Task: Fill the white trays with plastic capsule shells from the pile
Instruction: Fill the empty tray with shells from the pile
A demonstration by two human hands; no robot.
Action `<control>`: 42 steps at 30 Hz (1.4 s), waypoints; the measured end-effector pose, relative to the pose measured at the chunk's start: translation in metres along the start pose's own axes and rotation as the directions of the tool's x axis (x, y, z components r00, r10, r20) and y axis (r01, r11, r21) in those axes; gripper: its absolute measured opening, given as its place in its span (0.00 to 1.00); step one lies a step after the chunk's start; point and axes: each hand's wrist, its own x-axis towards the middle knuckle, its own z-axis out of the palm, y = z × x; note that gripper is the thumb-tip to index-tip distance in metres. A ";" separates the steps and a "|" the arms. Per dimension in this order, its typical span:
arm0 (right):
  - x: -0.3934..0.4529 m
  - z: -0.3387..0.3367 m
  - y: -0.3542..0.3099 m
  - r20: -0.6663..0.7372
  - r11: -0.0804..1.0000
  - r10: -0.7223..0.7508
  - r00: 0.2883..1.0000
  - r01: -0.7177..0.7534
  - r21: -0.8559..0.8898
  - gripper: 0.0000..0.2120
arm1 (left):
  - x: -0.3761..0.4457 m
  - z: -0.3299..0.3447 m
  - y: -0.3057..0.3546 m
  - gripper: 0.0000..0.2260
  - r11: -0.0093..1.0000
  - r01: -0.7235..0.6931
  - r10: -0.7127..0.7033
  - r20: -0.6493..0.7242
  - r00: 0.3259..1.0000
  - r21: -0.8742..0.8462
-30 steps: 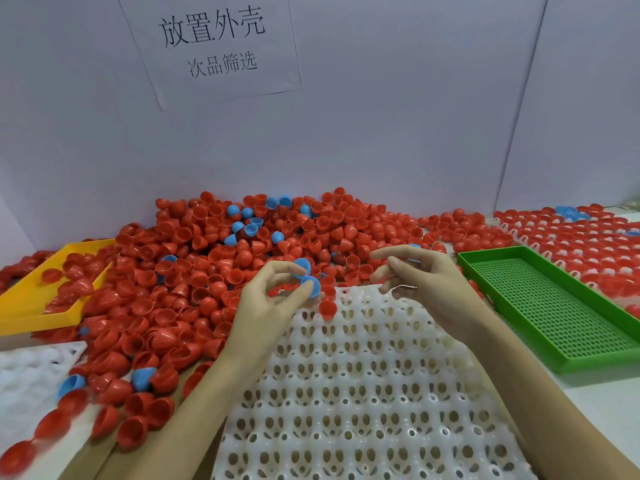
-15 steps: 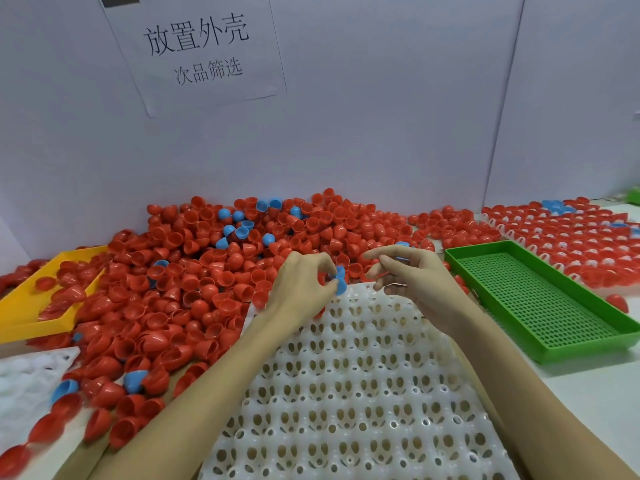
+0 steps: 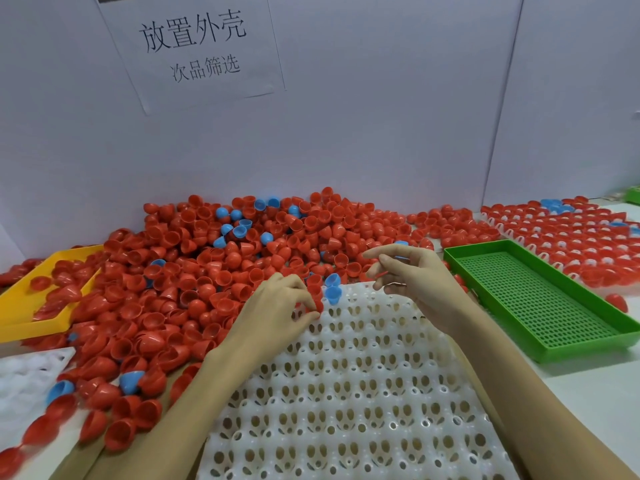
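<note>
My left hand (image 3: 277, 306) has come down to the far edge of the white tray (image 3: 346, 393), and the blue shell (image 3: 333, 293) it carried now sits there. From the head view, its grip pinches a red shell (image 3: 317, 301) beside the blue one. My right hand (image 3: 415, 282) hovers over the tray's far corner, fingers loosely curled around a blue shell (image 3: 401, 258). The pile (image 3: 207, 271) lies just beyond

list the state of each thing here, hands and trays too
left hand: pinching a red shell at the tray's far edge
right hand: raised, fingers loosely curled
white tray: nearly all pockets unfilled
blue shells: two at the tray's far edge
green tray: holds nothing
yellow tray: holds red shells
</note>
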 end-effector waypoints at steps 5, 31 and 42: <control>-0.001 0.003 0.001 0.008 0.999 0.009 1.000 -0.009 -0.040 0.12 | -0.007 0.003 -0.002 0.04 0.988 0.032 -0.033 -0.008 0.999 -0.148; 0.001 0.005 0.008 -0.122 0.989 -0.041 0.992 0.023 -0.149 0.09 | -0.021 -0.006 0.023 0.04 0.967 -0.210 0.156 -0.316 0.936 -0.142; 0.006 -0.008 0.009 -0.353 0.999 -0.022 0.935 0.035 0.032 0.10 | 0.057 0.019 0.040 0.12 0.772 -0.454 0.436 0.149 0.888 0.446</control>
